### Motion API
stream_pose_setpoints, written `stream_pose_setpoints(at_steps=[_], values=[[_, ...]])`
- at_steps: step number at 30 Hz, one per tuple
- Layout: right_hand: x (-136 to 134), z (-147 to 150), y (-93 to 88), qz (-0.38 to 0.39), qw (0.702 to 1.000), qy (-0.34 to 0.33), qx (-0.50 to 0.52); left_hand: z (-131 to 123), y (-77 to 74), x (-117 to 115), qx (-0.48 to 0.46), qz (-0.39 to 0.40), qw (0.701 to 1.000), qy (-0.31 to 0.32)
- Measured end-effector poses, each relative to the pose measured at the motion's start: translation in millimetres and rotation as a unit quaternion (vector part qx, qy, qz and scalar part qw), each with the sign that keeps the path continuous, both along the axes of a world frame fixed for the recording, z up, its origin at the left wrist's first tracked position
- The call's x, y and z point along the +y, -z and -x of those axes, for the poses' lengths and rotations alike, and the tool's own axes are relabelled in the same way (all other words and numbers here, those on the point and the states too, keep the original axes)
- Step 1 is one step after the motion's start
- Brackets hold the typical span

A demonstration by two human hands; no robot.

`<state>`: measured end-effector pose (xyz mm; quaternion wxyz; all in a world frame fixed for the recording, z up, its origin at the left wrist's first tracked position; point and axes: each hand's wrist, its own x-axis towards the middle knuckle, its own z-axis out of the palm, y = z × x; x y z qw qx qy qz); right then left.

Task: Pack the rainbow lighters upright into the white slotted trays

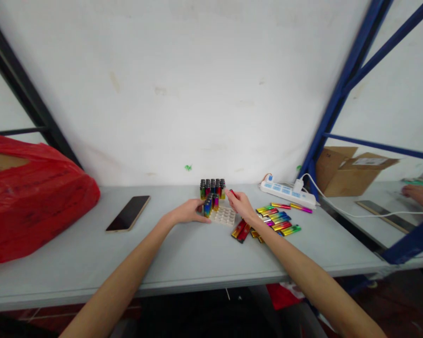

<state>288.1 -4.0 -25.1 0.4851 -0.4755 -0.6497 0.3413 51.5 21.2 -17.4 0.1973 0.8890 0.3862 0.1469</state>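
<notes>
A white tray with round holes [224, 216] lies on the table, and several metallic lighters [207, 206] stand upright in its left part. My left hand [189, 211] grips the tray's left side, its thumb at the front corner and its fingers partly hidden behind the lighters. Above the tray's right side, my right hand [242, 205] is closed on a lighter [232, 192], of which only a small red part shows. Behind the tray stands a block of several upright lighters with black tops [213, 188]. Loose shiny lighters [280, 220] lie beside and partly beneath my right forearm.
A phone [129, 213] lies left on the grey table [169, 267], near a red plastic bag [35, 197]. At the back right are a white power strip [287, 193] and its cable. Beyond the blue frame [333, 103] are a cardboard box [348, 173] and another person's hand [421, 195].
</notes>
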Motion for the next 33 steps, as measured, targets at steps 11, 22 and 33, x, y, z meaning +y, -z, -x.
stream_pose_setpoints(at_steps=[11,22,33], values=[[-5.2,8.2,0.5,-0.137,0.973,0.079,-0.169,-0.2,-1.0,-0.8,0.004,-0.007,1.0,0.003],[-12.9,4.7,-7.9,-0.23,0.936,-0.043,-0.264,-0.8,-1.2,-1.3,-0.001,-0.003,1.0,0.002],[-9.8,11.9,-3.7,-0.175,0.897,-0.043,-0.405,0.1,1.3,1.2,0.003,-0.012,1.0,0.009]])
